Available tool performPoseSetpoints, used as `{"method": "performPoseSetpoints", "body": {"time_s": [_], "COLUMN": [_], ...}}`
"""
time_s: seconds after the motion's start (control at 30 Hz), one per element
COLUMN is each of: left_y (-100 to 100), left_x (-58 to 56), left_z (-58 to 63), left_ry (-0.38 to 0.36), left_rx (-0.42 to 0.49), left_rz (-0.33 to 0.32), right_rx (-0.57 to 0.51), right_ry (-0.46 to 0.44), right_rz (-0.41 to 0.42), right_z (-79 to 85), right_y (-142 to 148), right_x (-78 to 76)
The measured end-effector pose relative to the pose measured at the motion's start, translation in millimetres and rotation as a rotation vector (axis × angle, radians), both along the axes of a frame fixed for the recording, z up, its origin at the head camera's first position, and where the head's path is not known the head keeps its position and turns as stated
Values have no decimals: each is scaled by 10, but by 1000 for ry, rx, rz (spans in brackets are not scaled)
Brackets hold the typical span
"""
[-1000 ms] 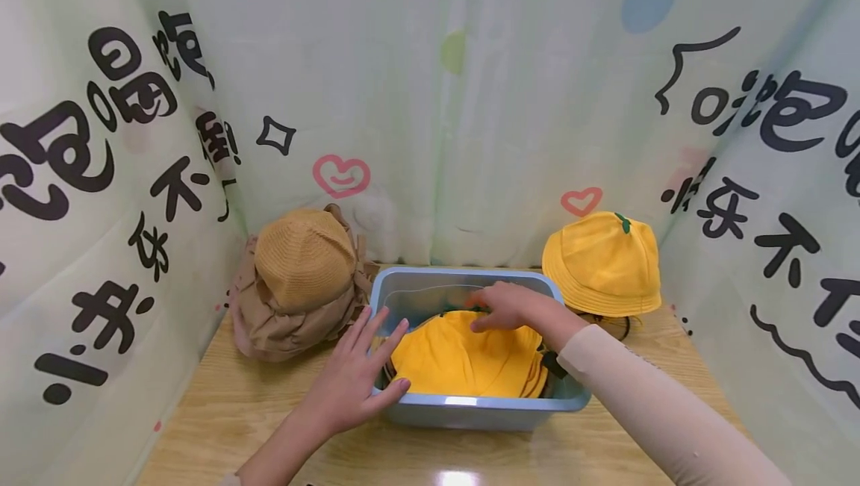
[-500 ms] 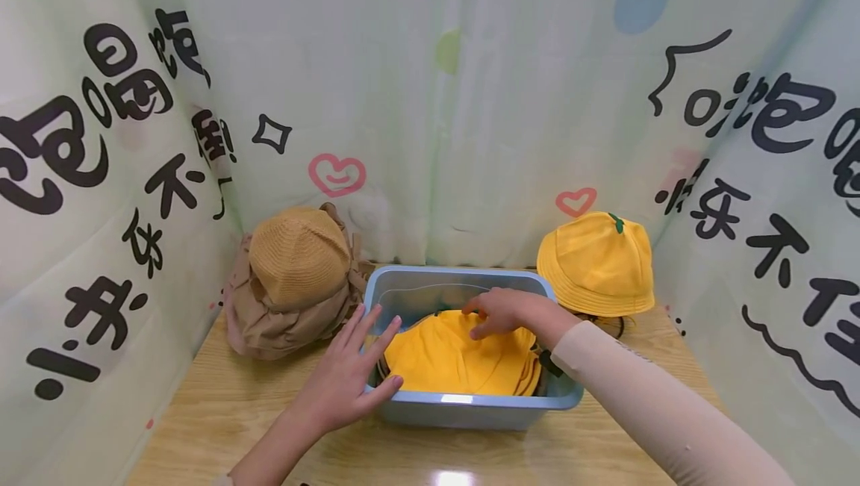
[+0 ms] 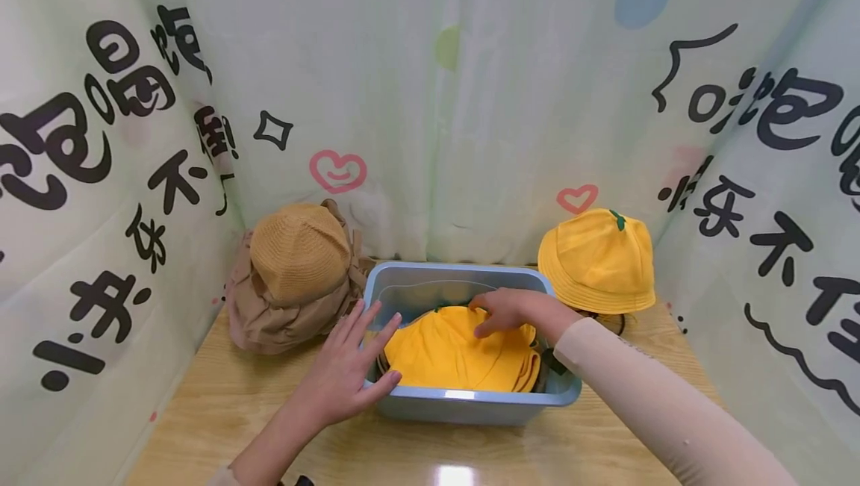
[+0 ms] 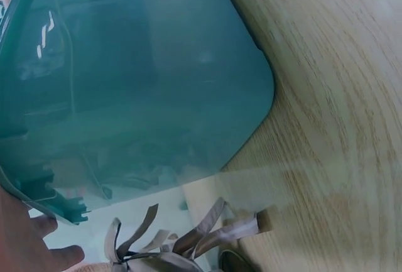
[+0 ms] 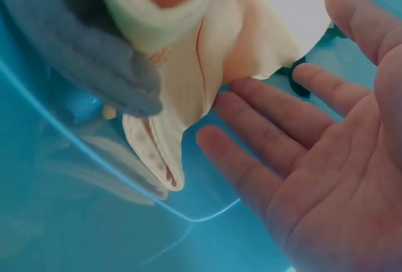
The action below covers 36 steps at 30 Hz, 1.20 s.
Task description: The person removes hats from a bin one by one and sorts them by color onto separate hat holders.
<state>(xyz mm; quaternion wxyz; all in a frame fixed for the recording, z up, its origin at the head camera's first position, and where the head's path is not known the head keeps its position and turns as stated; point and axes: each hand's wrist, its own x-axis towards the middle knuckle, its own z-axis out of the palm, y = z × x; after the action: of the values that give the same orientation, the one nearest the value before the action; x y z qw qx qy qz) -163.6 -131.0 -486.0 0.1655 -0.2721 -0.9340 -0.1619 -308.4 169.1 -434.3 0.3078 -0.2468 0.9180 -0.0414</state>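
In the head view a pale blue plastic bin [image 3: 470,396] stands on the table with folded yellow hats [image 3: 450,351] in it. My left hand [image 3: 346,370] rests at the bin's left rim, fingers spread and straight. The left wrist view shows the bin's outer wall [image 4: 138,83] and a few fingertips at its rim. My right hand [image 3: 507,310] reaches inside, over the back right of the top yellow hat. In the right wrist view its fingers [image 5: 270,115] are extended with tips at the hat's cloth [image 5: 195,77], which looks pale there; a green leaf trim [image 5: 298,80] shows between fingers.
Left of the bin, a woven straw hat [image 3: 298,251] sits on a brown cloth hat or bag [image 3: 275,325]. Behind its right corner stands a yellow bucket hat [image 3: 598,262] with a green sprout. Printed curtains [image 3: 430,113] enclose the wooden table [image 3: 322,456] on the back and sides.
The camera view has shifted slightly. My right hand stays over the yellow hats with small finger movement, and my left hand stays at the rim.
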Motion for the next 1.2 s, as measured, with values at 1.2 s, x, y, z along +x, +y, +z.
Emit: {"method": "performPoseSetpoints", "body": {"time_s": [1.2], "left_y": [-3], "left_x": [-4], "left_z": [6], "left_ry": [-21], "left_rx": [-22], "left_rz": [-4], "right_rx": [-364], "right_ry": [257], "right_rz": [207], "right_z": [189], "right_y": [-176], "right_x": [49]}}
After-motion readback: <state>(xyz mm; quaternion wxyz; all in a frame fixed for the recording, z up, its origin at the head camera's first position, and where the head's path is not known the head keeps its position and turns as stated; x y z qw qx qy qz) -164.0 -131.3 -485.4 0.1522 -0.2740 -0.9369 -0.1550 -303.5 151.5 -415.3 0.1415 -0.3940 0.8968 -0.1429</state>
